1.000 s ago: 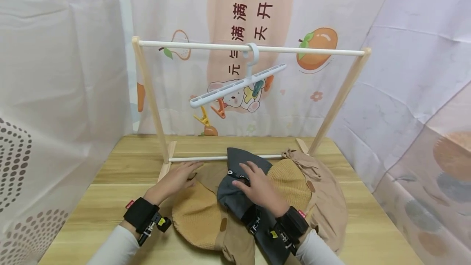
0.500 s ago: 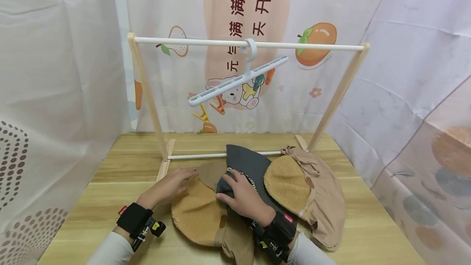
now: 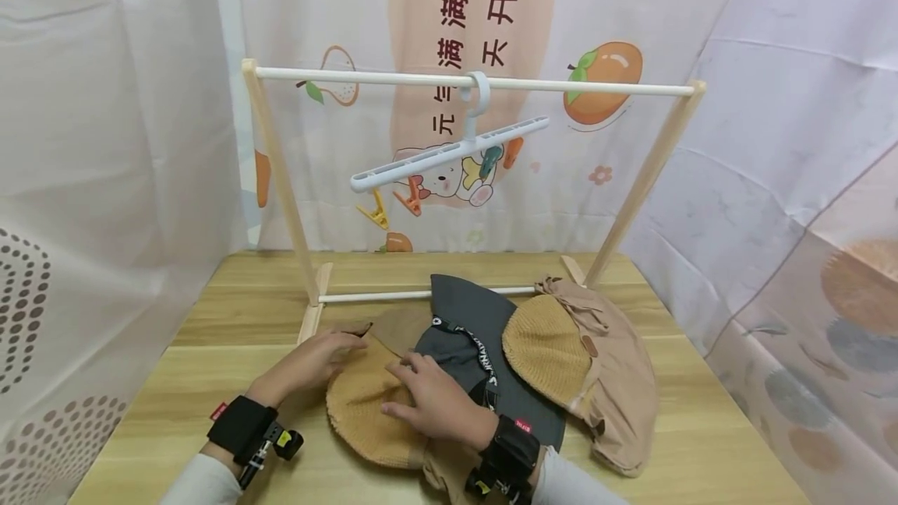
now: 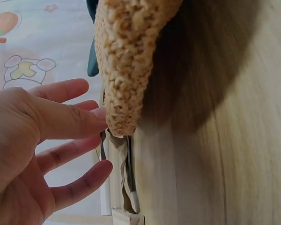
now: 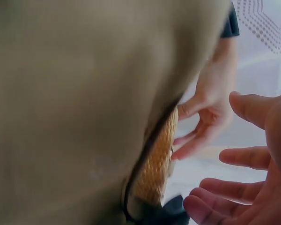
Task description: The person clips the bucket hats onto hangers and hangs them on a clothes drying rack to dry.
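On the table lie three hats side by side. The left one, a mustard knit and tan fabric hat (image 3: 372, 411), has my left hand (image 3: 309, 365) at its left edge. In the left wrist view, that hand's thumb meets the bumpy knit edge (image 4: 124, 70), its other fingers loosely spread. Over the same hat's crown hovers my right hand (image 3: 438, 404), fingers spread and holding nothing; whether it touches the knit cannot be told. A dark grey hat (image 3: 526, 384) with a lettered black strap lies in the middle, partly behind my right forearm. At right is another mustard and beige hat (image 3: 550, 353).
Behind the hats stands a wooden rack with a white top rail (image 3: 365, 79). A pale hanger (image 3: 449, 153) hangs from it, slanted, bearing a yellow clip (image 3: 375, 210), orange clips and a teal clip (image 3: 490, 162). Curtains enclose the table (image 3: 210, 380).
My right hand has moved left and down from the grey hat to over the left knit hat. The grey hat's folded-up part now lies flatter. My left hand has drawn slightly left and down.
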A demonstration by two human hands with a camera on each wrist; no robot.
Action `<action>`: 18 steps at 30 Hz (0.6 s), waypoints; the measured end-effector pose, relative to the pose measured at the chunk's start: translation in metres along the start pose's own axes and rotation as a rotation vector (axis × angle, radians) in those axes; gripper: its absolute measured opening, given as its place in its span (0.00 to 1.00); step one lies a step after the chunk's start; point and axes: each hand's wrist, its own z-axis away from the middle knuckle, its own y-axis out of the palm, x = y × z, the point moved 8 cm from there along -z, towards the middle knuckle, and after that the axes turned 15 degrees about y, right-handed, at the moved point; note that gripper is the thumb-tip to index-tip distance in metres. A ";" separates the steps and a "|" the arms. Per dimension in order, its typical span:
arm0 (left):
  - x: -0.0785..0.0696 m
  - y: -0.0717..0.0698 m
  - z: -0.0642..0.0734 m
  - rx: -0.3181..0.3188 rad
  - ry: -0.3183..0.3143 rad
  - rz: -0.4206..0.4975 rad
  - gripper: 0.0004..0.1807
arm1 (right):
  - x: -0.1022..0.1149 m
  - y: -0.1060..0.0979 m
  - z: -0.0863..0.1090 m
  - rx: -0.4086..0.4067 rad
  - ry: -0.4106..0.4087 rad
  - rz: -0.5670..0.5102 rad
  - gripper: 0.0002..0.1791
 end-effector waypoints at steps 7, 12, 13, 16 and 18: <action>0.001 0.000 0.005 0.022 0.000 0.045 0.29 | 0.017 0.016 0.002 0.056 -0.061 0.069 0.31; 0.001 0.004 0.007 0.072 0.007 0.082 0.29 | 0.019 0.026 0.005 0.100 -0.075 0.093 0.32; 0.001 0.005 0.007 0.080 0.009 0.090 0.29 | 0.019 0.029 0.005 0.117 -0.074 0.097 0.33; -0.001 0.008 0.010 0.106 0.013 0.121 0.27 | 0.020 0.037 0.006 0.151 -0.091 0.122 0.34; -0.002 0.011 0.013 0.135 0.012 0.130 0.29 | 0.022 0.042 0.008 0.155 -0.121 0.144 0.33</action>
